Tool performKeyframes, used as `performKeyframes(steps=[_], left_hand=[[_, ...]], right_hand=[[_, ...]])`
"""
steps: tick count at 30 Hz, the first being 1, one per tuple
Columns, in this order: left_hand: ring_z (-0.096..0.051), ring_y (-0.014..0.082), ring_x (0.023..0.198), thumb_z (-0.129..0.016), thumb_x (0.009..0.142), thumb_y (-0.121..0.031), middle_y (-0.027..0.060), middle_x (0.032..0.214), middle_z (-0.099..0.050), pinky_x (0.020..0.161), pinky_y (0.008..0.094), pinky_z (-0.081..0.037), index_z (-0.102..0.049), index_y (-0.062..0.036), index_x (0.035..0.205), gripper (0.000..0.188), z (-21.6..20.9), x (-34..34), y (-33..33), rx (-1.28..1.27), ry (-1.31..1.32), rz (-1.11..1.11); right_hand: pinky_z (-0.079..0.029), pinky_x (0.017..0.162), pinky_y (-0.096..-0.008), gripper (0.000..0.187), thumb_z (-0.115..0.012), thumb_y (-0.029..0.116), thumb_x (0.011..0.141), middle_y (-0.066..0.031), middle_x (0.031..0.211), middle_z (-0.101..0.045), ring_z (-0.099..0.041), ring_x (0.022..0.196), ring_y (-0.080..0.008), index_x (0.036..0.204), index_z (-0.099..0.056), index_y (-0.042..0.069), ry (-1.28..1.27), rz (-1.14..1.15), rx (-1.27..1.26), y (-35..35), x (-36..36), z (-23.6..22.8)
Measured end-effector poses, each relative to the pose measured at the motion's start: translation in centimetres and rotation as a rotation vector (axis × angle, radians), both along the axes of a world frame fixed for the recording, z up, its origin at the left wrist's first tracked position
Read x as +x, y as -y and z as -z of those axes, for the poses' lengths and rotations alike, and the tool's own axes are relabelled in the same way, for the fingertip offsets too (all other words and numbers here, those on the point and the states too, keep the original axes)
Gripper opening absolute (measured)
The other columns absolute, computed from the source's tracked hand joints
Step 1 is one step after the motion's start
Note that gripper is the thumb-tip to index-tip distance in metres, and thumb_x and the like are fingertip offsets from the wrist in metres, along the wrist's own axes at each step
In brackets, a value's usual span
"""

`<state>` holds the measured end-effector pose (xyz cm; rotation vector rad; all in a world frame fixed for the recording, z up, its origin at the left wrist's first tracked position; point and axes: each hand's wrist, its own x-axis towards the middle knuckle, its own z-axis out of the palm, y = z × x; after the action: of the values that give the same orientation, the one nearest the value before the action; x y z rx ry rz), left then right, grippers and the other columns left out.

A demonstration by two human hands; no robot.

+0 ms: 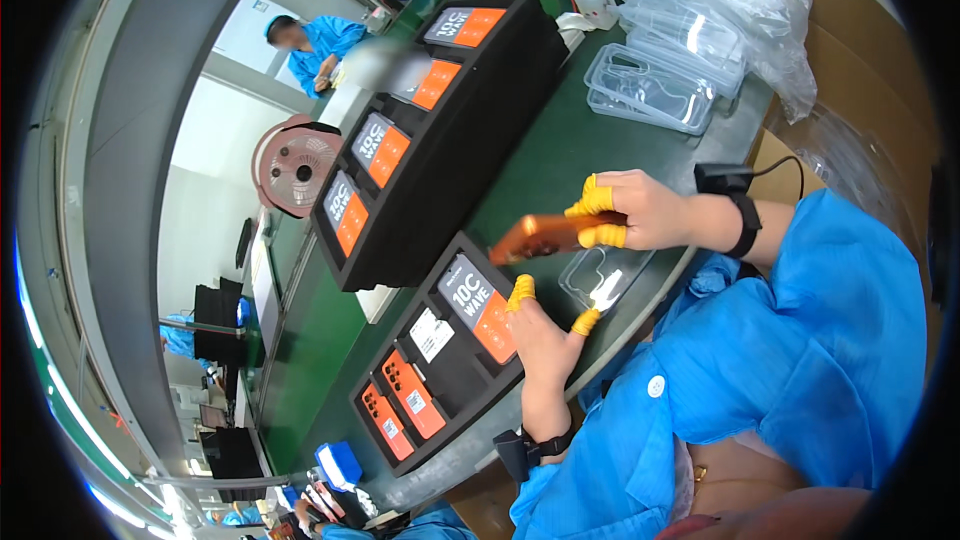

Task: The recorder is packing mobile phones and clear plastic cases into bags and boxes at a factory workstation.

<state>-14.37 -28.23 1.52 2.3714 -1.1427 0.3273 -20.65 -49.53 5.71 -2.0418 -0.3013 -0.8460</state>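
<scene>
My right hand (645, 208), with yellow finger covers, is closed on an orange phone (540, 238) held tilted above the bench. My left hand (545, 340), also with yellow finger covers, has its index finger and thumb spread apart. Its thumb is at the lower end of a clear plastic case (592, 275) lying on the bench edge; I cannot tell whether they touch. Left of that hand lies a black foam tray (463, 380). In it sit a phone with a grey and orange front (475, 305), a white label card (431, 335) and two orange phones (412, 395).
A stack of black foam trays (440, 180) holding several grey and orange phones stands farther up the green bench (330, 370). Clear plastic boxes (650, 90), a plastic bag (720, 0) and a small bottle (595, 2) are at the far right. A pink fan (297, 168) and co-workers are beyond.
</scene>
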Motion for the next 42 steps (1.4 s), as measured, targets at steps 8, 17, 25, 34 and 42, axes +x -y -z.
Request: performKeyframes(steps=[8,17,25,34,42], left_hand=[[-0.043,0.0303,0.101,-0.078,0.046,-0.032,0.017,0.107,-0.045,0.087,0.0384,-0.029,-0.035,0.005,0.113,0.088,-0.2,-1.0,1.2,0.28,-0.148,-0.023],[-0.04,0.0248,0.107,-0.08,0.047,-0.021,0.0144,0.112,-0.043,0.091,0.0341,-0.031,-0.029,0.0024,0.118,0.09,-1.3,-1.8,-1.3,-0.417,-0.314,0.097],[-0.048,0.0199,0.098,-0.073,0.062,-0.023,0.0128,0.107,-0.049,0.083,0.0297,-0.037,-0.032,0.0045,0.116,0.072,-1.0,-3.5,-1.9,-0.555,-0.803,0.199],[-0.052,0.0107,0.082,-0.056,0.078,-0.007,0.0087,0.091,-0.057,0.074,0.0235,-0.04,-0.044,0.0052,0.105,0.032,-1.6,-3.3,-1.3,-0.445,-0.626,-0.024],[-0.052,0.017,0.088,-0.068,0.068,-0.018,0.0109,0.092,-0.055,0.078,0.0286,-0.038,-0.044,0.0035,0.103,0.048,-1.3,-1.6,-2.7,-0.627,-0.8,0.163]], right_hand=[[-0.042,0.072,-0.0338,0.03,-0.069,0.016,0.055,-0.0086,0.088,-0.051,-0.047,0.088,-0.0237,0.08,-0.057,0.004,-0.328,-0.353,-0.703,1.6,-1.5,2.3],[-0.029,0.086,-0.0364,0.095,-0.071,0.053,0.046,-0.0155,0.105,-0.048,-0.043,0.098,-0.0288,0.117,-0.037,0.0,-0.422,-0.411,-0.583,1.1,1.8,2.5],[-0.023,0.092,-0.0465,0.09,-0.074,0.045,0.044,-0.0147,0.103,-0.046,-0.041,0.099,-0.0293,0.116,-0.039,0.001,-0.094,0.032,-0.455,-2.6,-0.6,2.4],[-0.04,0.065,-0.032,0.075,-0.071,0.049,0.046,-0.0096,0.076,-0.054,-0.053,0.071,-0.0254,0.101,-0.05,0.003,-0.107,0.007,-0.36,-2.2,0.1,1.1],[-0.045,0.057,-0.0291,0.047,-0.075,0.033,0.05,-0.0098,0.068,-0.058,-0.057,0.063,-0.0224,0.081,-0.057,0.002,-0.219,0.098,-0.23,-3.1,-0.5,1.9]])
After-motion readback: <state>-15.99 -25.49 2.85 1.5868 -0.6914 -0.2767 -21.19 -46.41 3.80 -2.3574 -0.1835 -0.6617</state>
